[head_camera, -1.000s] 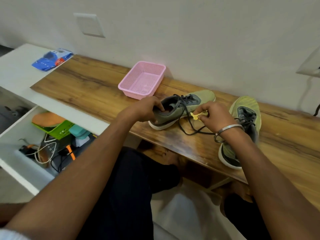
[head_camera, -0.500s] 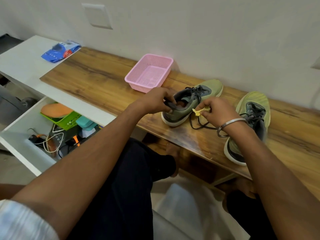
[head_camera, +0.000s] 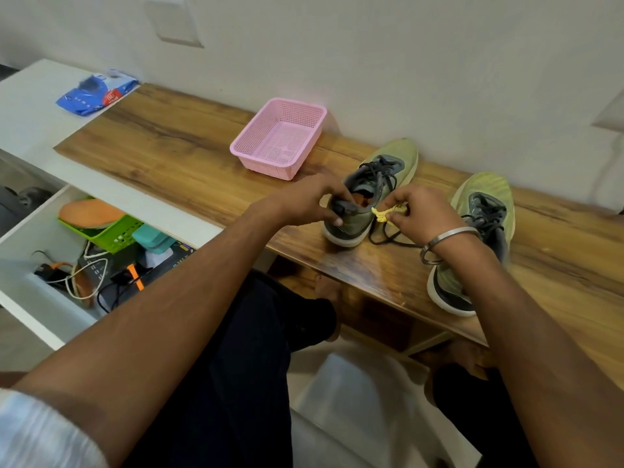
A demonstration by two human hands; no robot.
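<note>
Two green-and-grey running shoes stand on the wooden table [head_camera: 189, 163]. My left hand [head_camera: 310, 204] grips the heel collar of the left shoe [head_camera: 374, 194], whose black laces hang loose onto the table. My right hand [head_camera: 418, 214] pinches a small yellow object [head_camera: 385, 212] right beside that shoe's opening. An orange insole shows inside the shoe. The right shoe [head_camera: 479, 231] stands behind my right wrist, partly hidden by it.
A pink mesh basket [head_camera: 250, 153] sits by the wall, left of the shoes. A blue packet [head_camera: 94, 92] lies on the white counter at far left. Below it an open white drawer [head_camera: 50, 309] holds a green basket, an orange insole, cables and small items.
The view has shifted, so everything sits a little further right in frame. Both hands keep their grip, the left on the shoe's heel, the right on the yellow object.
</note>
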